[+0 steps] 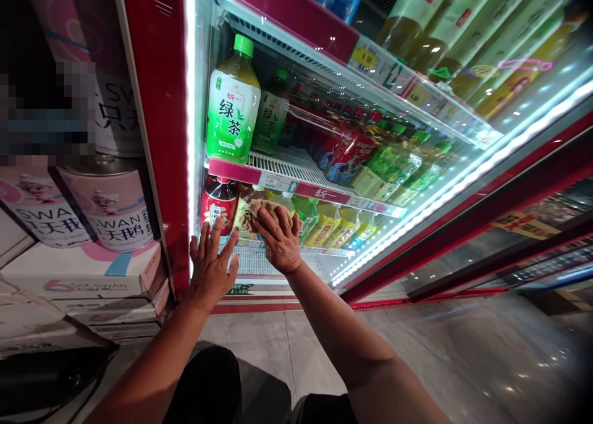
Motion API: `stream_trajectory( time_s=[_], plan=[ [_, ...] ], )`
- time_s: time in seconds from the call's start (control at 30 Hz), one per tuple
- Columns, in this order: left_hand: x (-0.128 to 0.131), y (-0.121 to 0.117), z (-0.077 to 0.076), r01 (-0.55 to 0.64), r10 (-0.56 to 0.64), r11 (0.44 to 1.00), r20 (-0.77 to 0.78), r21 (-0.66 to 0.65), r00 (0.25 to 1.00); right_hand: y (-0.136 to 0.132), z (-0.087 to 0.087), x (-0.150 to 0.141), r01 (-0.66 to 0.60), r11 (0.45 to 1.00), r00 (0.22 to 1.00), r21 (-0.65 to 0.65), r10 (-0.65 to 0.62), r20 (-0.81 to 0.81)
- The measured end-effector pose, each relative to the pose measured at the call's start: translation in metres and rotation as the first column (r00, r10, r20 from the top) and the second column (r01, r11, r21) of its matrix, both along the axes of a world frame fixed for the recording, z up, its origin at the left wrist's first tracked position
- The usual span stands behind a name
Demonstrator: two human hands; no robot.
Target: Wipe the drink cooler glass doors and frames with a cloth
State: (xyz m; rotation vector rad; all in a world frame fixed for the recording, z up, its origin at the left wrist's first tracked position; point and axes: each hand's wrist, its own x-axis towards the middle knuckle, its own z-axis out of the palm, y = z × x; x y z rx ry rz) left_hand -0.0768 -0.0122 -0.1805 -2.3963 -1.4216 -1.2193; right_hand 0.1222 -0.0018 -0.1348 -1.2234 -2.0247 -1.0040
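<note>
My right hand [278, 238] presses a crumpled brownish cloth [264, 209] against the front of the cooler's lower shelf, fingers closed over it, right in front of a yellow-labelled bottle [244, 217]. My left hand [210, 266] is spread flat with fingers apart, resting on the lower left part of the cooler beside a red-labelled bottle [218, 206]. Above, a large green tea bottle [233, 106] stands at the left of the white wire shelf [287, 162].
The red cooler frame [160, 133] stands at the left, with stacked pink and white cartons [97, 226] beyond it. The open glass door [486, 183] swings out to the right. More bottles [393, 161] fill the shelves. Grey tiled floor [440, 350] lies below.
</note>
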Motion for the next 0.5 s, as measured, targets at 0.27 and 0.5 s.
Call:
stream_trajectory(
  time_s=[0.27, 0.5],
  plan=[
    [-0.003, -0.004, 0.002, -0.045, 0.043, 0.999, 0.065, 0.02, 0.997, 0.0, -0.004, -0.007, -0.02, 0.997, 0.999, -0.076, 0.024, 0.047],
    [-0.009, -0.005, -0.001, -0.009, 0.01, 1.0, 0.106, -0.003, 0.994, 0.01, 0.011, -0.033, -0.04, 0.991, 0.999, -0.127, 0.044, 0.023]
  ],
)
